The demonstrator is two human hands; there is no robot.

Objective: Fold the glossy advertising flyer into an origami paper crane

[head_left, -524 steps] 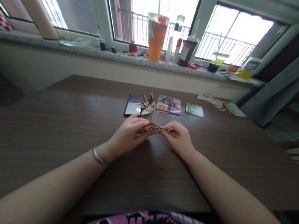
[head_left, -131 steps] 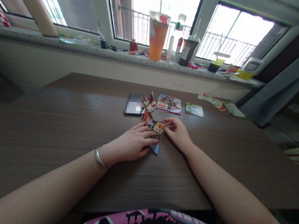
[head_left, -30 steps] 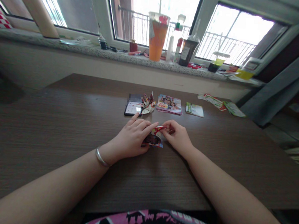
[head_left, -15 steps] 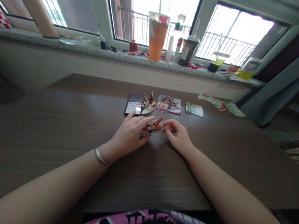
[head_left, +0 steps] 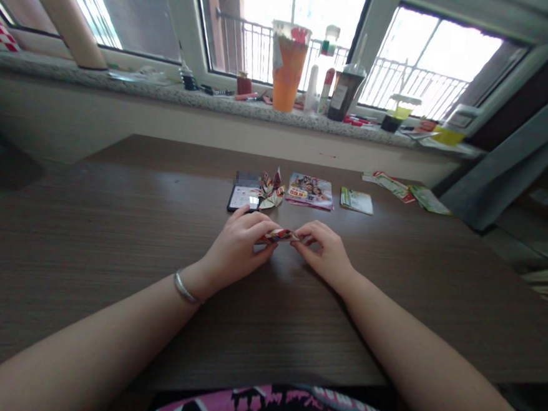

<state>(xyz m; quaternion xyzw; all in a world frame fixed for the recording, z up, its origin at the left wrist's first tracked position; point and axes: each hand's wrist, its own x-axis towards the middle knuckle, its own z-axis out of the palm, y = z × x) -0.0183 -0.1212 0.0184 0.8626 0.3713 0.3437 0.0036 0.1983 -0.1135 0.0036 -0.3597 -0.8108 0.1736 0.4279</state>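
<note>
A small folded piece of printed paper (head_left: 281,235) is held flat just above the brown table (head_left: 112,232), between both hands. My left hand (head_left: 238,248), with a silver bangle on the wrist, pinches its left end with fingers curled. My right hand (head_left: 326,252) pinches its right end. Just beyond them a finished folded paper figure (head_left: 272,191) leans against a phone (head_left: 243,197).
A stack of printed leaflets (head_left: 310,192), a green card (head_left: 357,201) and more leaflets (head_left: 409,191) lie further back. On the windowsill (head_left: 169,95) stand an orange cup (head_left: 288,65), a dark drink cup (head_left: 344,91) and small bottles.
The folded paper, standing open a second ago, has been pressed flatter and turned level. My right hand closed back onto its right end after briefly letting go.
</note>
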